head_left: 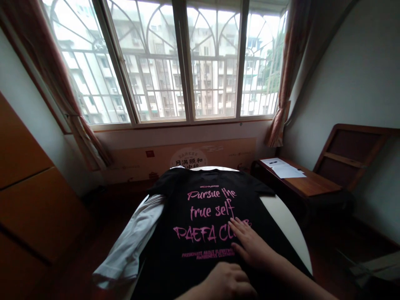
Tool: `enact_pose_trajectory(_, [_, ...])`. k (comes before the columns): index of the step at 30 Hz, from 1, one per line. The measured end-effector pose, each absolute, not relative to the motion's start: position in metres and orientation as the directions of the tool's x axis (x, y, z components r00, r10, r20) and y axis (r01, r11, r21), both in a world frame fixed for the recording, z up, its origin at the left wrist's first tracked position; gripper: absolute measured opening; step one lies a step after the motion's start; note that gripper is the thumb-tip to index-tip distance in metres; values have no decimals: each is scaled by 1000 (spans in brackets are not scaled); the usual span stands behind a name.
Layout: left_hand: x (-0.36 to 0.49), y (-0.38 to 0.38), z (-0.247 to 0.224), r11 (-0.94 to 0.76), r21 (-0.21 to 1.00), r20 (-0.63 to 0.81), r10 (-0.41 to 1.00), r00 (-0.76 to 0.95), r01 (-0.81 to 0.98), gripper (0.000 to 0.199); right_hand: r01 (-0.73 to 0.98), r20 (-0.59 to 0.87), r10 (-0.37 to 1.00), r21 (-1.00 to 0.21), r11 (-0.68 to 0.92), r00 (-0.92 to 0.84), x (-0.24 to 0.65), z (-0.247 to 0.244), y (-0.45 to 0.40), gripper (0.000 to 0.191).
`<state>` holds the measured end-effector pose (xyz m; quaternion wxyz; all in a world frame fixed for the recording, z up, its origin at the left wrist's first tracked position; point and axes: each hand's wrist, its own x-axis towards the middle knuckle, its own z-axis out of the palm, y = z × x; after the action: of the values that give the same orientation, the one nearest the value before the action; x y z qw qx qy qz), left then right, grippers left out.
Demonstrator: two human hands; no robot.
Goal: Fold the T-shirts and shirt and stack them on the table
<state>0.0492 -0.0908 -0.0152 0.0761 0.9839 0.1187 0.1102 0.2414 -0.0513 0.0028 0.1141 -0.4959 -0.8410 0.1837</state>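
A black T-shirt [175, 208] with pink lettering lies spread flat over a round white table [290, 225], its neck towards the window. From under its left side hangs the sleeve of a white garment [125, 246]. My right hand [250, 241] rests flat on the lower right of the print, fingers apart and covering some letters. Below the print, near the bottom of the view, my left hand [226, 283] is closed against the black cloth with its fingers curled. What its fingers hold, if anything, is hidden.
Behind the table, a long printed cardboard panel [137, 160] stands below the barred window [212, 83]. To the right is a low wooden bench [300, 187] with papers [281, 167] on it. An orange-brown cabinet [37, 200] stands at the left.
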Motion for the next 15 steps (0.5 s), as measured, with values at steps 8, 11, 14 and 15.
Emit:
enact_pose_trajectory(8, [53, -78, -33, -996, -22, 198, 77, 977, 83, 12, 598, 188, 741, -480, 641, -644, 148, 20, 25, 69])
enact_pose_trajectory(11, [77, -79, -56, -993, 114, 132, -10, 991, -25, 10, 553, 219, 690, -455, 698, -690, 131, 13, 46, 67])
enact_pose_trajectory(14, [90, -80, -75, -968, 247, 88, -23, 996, -44, 11, 593, 159, 705, -432, 679, -691, 134, 0, 64, 67])
enact_pose_trajectory(15, [92, -80, -79, -957, 290, 83, 2, 997, -22, 12, 620, 133, 721, -421, 663, -680, 140, -3, 70, 67])
